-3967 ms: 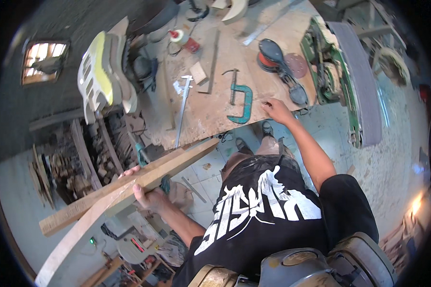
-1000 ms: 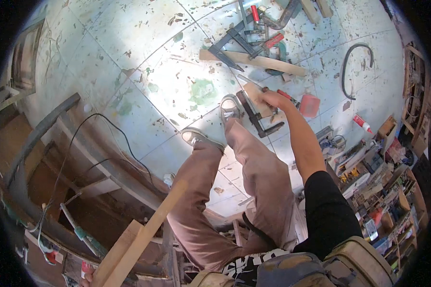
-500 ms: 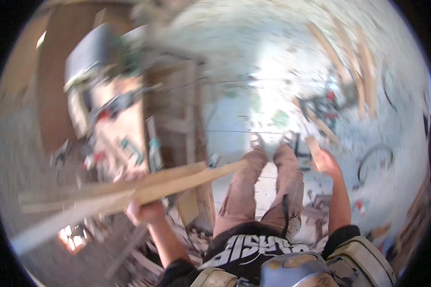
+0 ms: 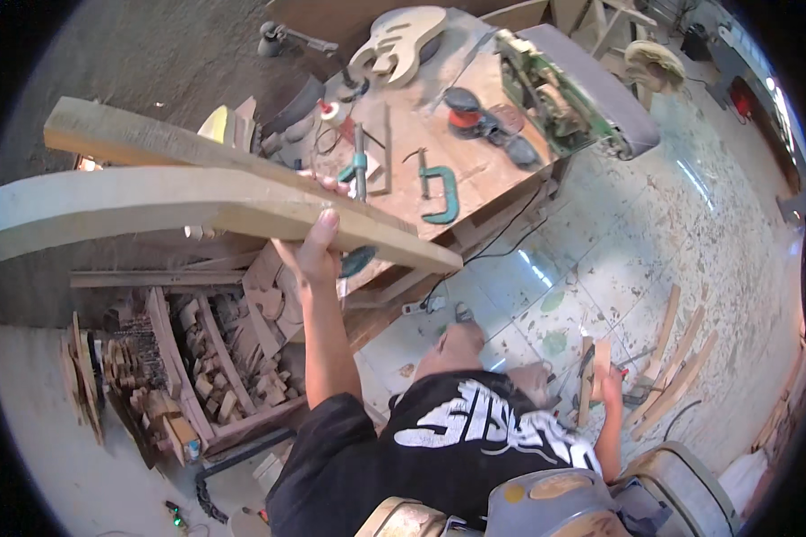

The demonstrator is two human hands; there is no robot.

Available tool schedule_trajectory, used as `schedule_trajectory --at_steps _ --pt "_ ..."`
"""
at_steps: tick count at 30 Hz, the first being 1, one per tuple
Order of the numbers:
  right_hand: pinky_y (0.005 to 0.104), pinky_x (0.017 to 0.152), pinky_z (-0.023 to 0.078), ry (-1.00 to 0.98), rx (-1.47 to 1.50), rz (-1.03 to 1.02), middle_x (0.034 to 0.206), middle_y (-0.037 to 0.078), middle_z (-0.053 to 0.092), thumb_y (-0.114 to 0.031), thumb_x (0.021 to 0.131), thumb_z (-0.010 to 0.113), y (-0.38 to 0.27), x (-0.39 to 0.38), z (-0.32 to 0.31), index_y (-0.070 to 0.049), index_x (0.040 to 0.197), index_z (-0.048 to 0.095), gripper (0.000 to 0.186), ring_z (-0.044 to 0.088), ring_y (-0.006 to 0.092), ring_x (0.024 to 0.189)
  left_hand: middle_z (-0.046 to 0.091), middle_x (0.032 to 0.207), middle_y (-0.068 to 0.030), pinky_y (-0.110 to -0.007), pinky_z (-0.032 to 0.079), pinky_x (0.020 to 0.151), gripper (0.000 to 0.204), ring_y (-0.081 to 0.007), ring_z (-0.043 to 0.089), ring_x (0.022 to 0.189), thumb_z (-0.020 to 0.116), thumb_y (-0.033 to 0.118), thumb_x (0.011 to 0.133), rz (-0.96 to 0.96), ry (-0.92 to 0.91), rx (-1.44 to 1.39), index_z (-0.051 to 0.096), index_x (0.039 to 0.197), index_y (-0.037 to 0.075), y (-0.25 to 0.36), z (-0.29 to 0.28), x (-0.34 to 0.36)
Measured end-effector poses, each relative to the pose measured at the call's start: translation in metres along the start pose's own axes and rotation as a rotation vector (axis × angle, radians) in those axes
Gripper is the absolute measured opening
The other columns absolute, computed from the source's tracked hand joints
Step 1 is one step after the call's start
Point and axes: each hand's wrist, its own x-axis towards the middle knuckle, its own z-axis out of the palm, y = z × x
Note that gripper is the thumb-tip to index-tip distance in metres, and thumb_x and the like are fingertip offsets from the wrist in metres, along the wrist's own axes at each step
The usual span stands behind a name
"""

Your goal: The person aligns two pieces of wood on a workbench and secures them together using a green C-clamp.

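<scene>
My left hand (image 4: 312,252) grips two lengths of pale wood, its thumb pressed over the nearer one. That nearer piece (image 4: 269,204) curves at its left end, while the farther piece (image 4: 134,134) is straighter and has a squared end. Both reach across the front of the workbench (image 4: 394,197), close to a teal C-clamp (image 4: 446,201) and a second teal clamp (image 4: 355,168). Low on the right, my right hand (image 4: 612,387) is closed around a short wooden piece (image 4: 602,353), held above the floor.
On the bench lie a guitar-shaped body (image 4: 403,43), a black-and-red tool (image 4: 464,118) and a belt sander (image 4: 564,94). A wooden crate (image 4: 184,403) of offcuts stands below left. Several wood strips (image 4: 681,387) lie on the tiled floor (image 4: 600,259), littered with shavings.
My view has swung left, so the bench now lies ahead instead of at the left. The two long pieces appear higher and closer. Both hands keep their holds.
</scene>
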Motion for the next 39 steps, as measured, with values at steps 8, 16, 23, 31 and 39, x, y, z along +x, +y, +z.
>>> schedule_trajectory --at_steps 8,16,23,31,39 --pt "0.0303 0.046 0.053 -0.188 0.014 -0.274 0.085 0.008 0.063 -0.024 0.092 0.066 -0.278 0.023 0.130 0.000 0.112 0.057 0.032 0.060 0.0149 0.057 0.068 0.096 -0.0093 -0.035 0.056 0.081 0.043 -0.0188 0.067 0.089 0.076 -0.002 0.071 0.051 0.179 0.183 0.061 0.111 -0.002 -0.046 -0.080 0.058" --pt "0.0306 0.079 0.054 -0.677 0.032 -0.829 0.104 0.011 0.068 -0.017 0.083 0.070 -0.468 0.031 0.196 0.002 0.128 0.055 0.051 0.066 0.0194 0.091 0.068 0.098 -0.0095 -0.033 0.057 0.079 0.036 -0.0180 0.067 0.088 0.076 -0.003 0.074 0.063 0.167 0.359 0.061 0.107 -0.002 -0.100 -0.115 0.095" --pt "0.0285 0.074 0.049 -0.933 -0.297 -1.354 0.101 0.011 0.070 -0.019 0.075 0.079 -0.629 -0.013 0.228 0.002 0.118 0.066 0.049 0.064 0.0154 0.087 0.071 0.090 -0.0065 -0.031 0.056 0.074 0.025 -0.0148 0.068 0.081 0.077 0.006 0.076 0.170 0.287 0.610 0.066 0.097 -0.001 -0.130 -0.114 0.109" --pt "0.0334 0.071 0.052 -1.011 -0.438 -1.556 0.092 0.011 0.072 -0.021 0.076 0.082 -0.707 -0.047 0.279 -0.004 0.108 0.069 0.038 0.068 0.0199 0.081 0.071 0.083 -0.0064 -0.033 0.054 0.070 0.035 -0.0174 0.068 0.076 0.085 0.018 0.070 0.161 0.256 0.792 0.069 0.098 0.003 -0.115 -0.101 0.115" --pt "0.0257 0.068 0.050 -0.970 -0.423 -1.543 0.084 0.004 0.069 -0.016 0.075 0.084 -0.729 -0.066 0.304 0.001 0.097 0.068 0.032 0.062 0.0086 0.075 0.067 0.117 -0.0091 -0.037 0.052 0.090 0.045 -0.0214 0.065 0.106 0.077 0.016 0.082 0.102 0.148 0.741 0.063 0.125 0.007 -0.111 -0.107 0.101"
